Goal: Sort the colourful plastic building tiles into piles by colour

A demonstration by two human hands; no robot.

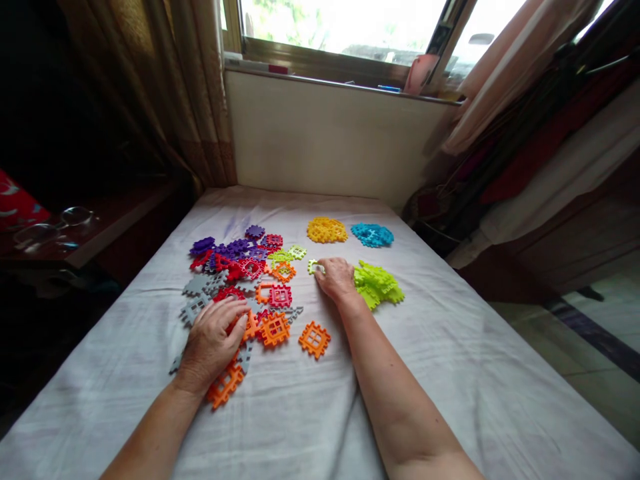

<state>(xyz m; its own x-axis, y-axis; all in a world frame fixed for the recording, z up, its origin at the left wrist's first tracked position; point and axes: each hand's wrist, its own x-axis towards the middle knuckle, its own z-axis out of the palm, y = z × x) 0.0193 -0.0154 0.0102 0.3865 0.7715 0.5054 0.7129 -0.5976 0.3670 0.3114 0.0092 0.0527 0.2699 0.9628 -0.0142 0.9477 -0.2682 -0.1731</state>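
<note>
The pale sheet [430,373] lies under everything. On my left sprawls a mixed spread of purple, red, grey and orange pieces [237,251], overlapping, with a little green at its far right. My hands are apart. My left hand [213,337] lies over orange and grey pieces; I can't tell if it grips any. My right hand [336,277] is at the near side of the green pile [379,285]'s left edge, with the yellow pile [327,230] and blue pile [373,235] beyond. An orange square [315,340] lies alone between my forearms. Smallest is the green piece [311,267], pinched at its right edge, left of the green pile. I judge it light, stiff plastic, fairly grippy at the notches; its thin frame is best held by an outer edge.
</note>
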